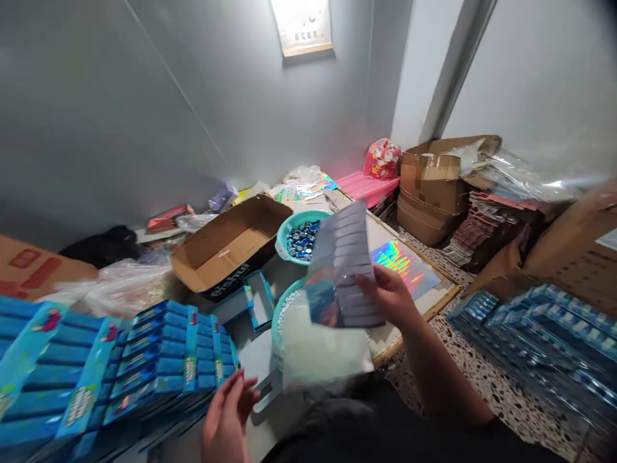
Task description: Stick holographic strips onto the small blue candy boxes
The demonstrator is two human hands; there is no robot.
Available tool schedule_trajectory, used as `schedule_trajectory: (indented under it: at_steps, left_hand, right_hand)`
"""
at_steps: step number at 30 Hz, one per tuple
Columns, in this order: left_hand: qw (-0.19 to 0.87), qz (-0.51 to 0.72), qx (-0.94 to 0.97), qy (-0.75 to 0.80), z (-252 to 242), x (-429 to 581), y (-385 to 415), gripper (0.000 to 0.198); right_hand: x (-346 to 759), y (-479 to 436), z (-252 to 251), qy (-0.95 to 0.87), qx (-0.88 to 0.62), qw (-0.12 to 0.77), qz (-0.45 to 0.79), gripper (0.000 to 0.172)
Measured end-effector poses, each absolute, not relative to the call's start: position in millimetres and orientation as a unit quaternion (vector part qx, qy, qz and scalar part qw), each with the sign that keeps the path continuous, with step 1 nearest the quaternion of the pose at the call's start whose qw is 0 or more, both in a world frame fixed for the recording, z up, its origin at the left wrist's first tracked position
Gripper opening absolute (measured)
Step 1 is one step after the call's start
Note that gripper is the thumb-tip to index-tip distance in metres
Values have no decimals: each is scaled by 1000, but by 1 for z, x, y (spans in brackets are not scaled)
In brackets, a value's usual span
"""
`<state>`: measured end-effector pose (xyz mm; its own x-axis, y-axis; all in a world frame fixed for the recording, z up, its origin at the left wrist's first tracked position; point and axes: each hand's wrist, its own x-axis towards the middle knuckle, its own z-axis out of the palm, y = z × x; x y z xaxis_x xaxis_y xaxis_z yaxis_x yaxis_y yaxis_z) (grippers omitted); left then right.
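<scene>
My right hand (388, 296) grips a thin, shiny, translucent plastic sheet with ridges (349, 257) by its right edge, holding it upright above a turquoise basin. My left hand (230, 415) is low in front of the stacked blue boxes (164, 360); its fingers are bent and close together, with nothing visible in them. Below the sheet, a whitish translucent sheet (321, 354) covers much of the turquoise basin (277, 331), where small white beads show at the left rim. Behind it, another turquoise basin (284, 251) contains blue and dark glossy round pieces (301, 241).
An open cardboard box (231, 244) stands behind a blue tray (260, 299). A board with an iridescent sheet (400, 263) lies at right. Blue packs (544, 347) are stacked on the speckled floor, near cardboard boxes (429, 193). Clear plastic bags (125, 283) lie at left.
</scene>
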<state>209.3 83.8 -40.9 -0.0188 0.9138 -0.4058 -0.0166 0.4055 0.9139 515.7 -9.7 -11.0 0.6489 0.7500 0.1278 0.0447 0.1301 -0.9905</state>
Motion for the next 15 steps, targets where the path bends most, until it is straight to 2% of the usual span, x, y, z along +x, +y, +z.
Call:
schedule_trajectory:
  at_steps: [2, 5, 7, 10, 13, 15]
  left_hand:
    - [668, 390, 355, 526, -6, 227, 97, 38]
    - [690, 425, 359, 463, 38, 235, 112, 46]
    - [722, 423, 330, 437, 51, 227, 117, 47]
    - [701, 503, 267, 429, 51, 210, 116, 47]
    - [686, 565, 217, 405, 42, 206, 110, 50]
    - [680, 576, 221, 396, 37, 208, 107, 53]
  right_hand:
    - [463, 2, 4, -389, -558, 658, 323, 36]
    - [406, 18, 15, -462, -497, 631, 376, 31]
    - [386, 28, 18, -469, -459, 631, 414, 31]
    - [366, 49, 16, -453, -407, 612, 505, 32]
    - [339, 70, 6, -456, -338, 606, 557, 49]
    - [319, 78, -2, -471, -310, 629, 536, 63]
